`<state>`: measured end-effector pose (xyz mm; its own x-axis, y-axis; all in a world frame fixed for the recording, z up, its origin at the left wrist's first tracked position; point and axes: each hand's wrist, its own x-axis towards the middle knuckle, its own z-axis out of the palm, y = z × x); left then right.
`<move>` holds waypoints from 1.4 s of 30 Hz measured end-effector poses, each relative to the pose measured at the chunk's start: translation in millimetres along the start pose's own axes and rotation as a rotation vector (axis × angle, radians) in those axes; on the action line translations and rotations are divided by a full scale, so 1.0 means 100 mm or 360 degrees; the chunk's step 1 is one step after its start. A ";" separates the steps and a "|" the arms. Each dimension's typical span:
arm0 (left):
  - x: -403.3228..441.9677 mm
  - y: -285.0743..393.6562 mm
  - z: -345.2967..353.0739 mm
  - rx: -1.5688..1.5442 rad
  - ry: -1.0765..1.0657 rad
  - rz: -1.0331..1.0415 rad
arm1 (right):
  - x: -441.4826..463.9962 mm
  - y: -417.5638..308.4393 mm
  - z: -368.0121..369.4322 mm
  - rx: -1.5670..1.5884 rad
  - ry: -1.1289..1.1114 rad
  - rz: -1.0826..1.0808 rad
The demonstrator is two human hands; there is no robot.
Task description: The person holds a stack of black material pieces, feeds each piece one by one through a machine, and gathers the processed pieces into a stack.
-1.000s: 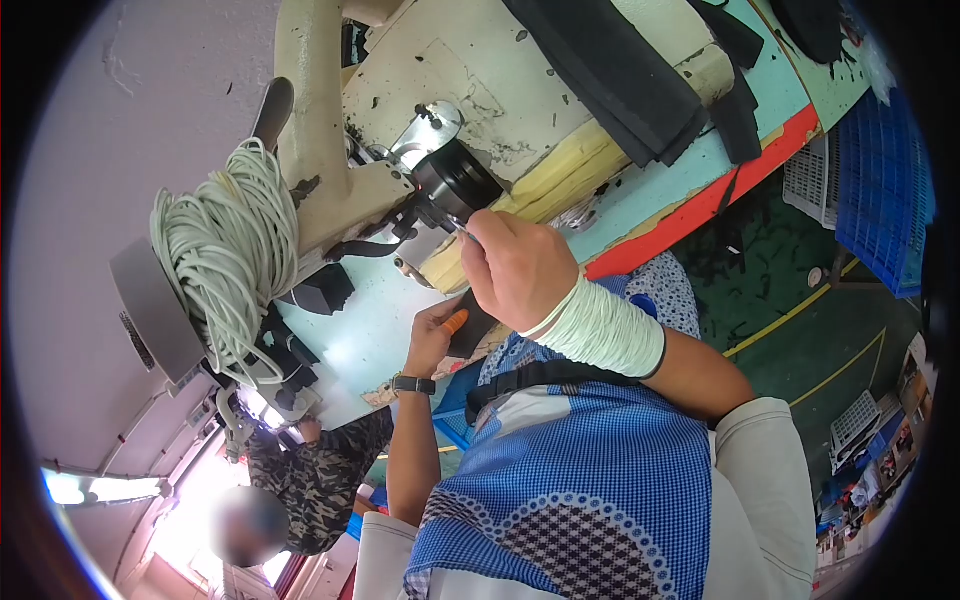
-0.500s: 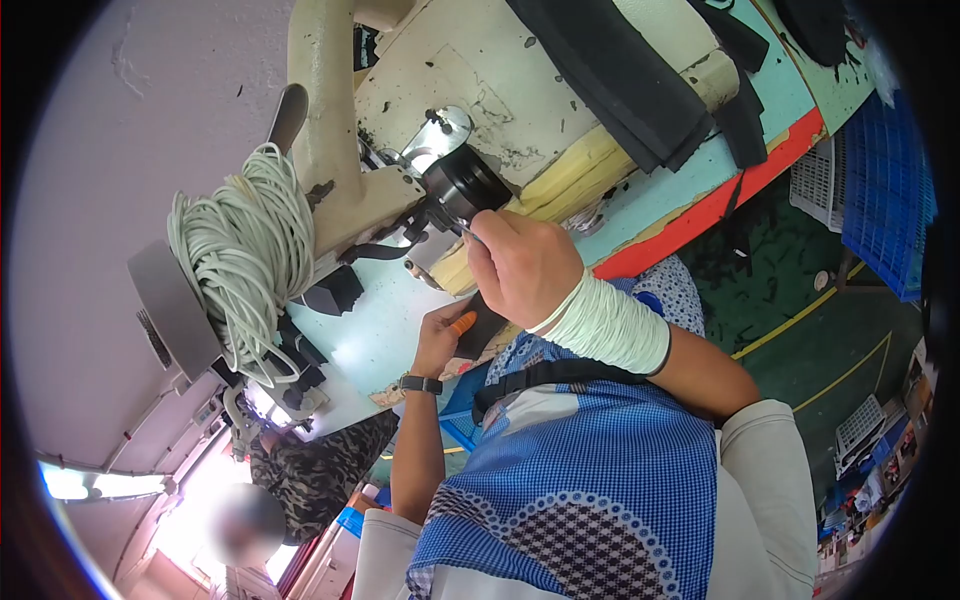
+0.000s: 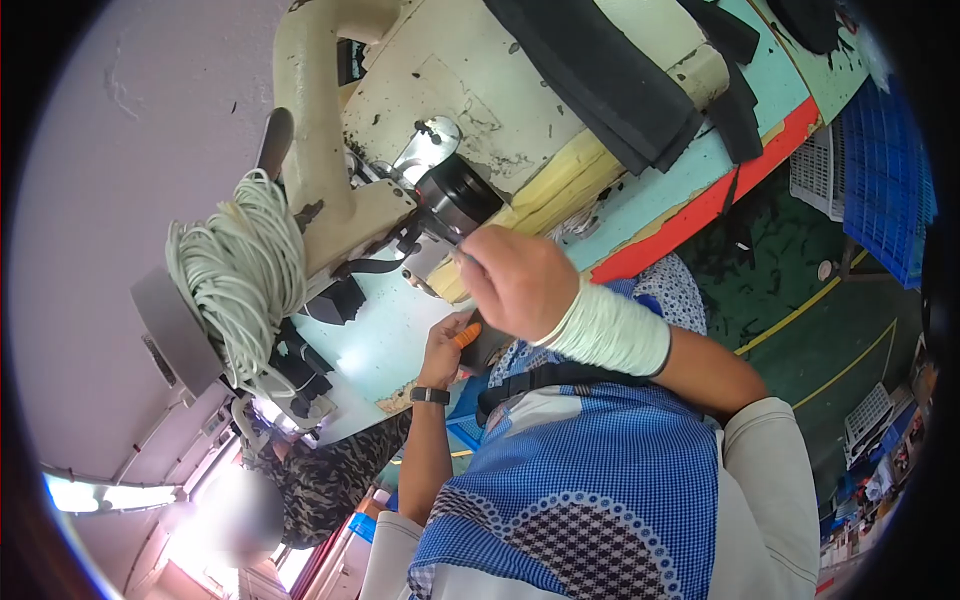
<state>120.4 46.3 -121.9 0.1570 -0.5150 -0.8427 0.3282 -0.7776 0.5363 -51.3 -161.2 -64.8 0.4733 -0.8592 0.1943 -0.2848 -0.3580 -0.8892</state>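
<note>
My left hand (image 3: 446, 345), with orange wrapping on a finger and a watch on its wrist, pinches a dark flat piece (image 3: 486, 345) at the machine bed's near edge. My right hand (image 3: 522, 278) is closed beside the black cylinder (image 3: 458, 192) of the cream machine (image 3: 322, 130); what its fingers hold is too small to name. Pale cord is wound round my right wrist (image 3: 612, 328). A black lever (image 3: 372, 267) sits left of the cylinder.
Black strips (image 3: 610, 85) lie over the machine bed. A coil of pale cord (image 3: 240, 280) hangs at the left. Another person in camouflage (image 3: 335, 480) is at the lower left. Blue crates (image 3: 882, 190) stand at the right. The table has a red edge (image 3: 700, 200).
My right hand has shifted slightly down, away from the black cylinder. My left hand is still at the dark piece, of which less shows. The whole view has shifted a little.
</note>
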 end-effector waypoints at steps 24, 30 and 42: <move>-0.38 1.13 -0.24 0.0505 0.0004 0.0490 | 0.75 0.03 -1.74 -0.0642 0.0517 -0.0055; -0.11 1.43 0.03 0.0839 -0.0110 0.0884 | 0.62 -0.05 -0.49 -0.0557 -0.0445 -0.0501; -0.24 1.72 -0.03 0.0335 -0.0473 0.0398 | 0.73 -0.35 -1.22 -0.1329 0.0201 -0.0633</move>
<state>175.4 -74.4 -9.4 -0.0775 -0.7542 -0.6521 0.1126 -0.6565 0.7459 -108.3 -256.1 31.1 0.5845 -0.6331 0.5075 -0.6515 -0.7390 -0.1714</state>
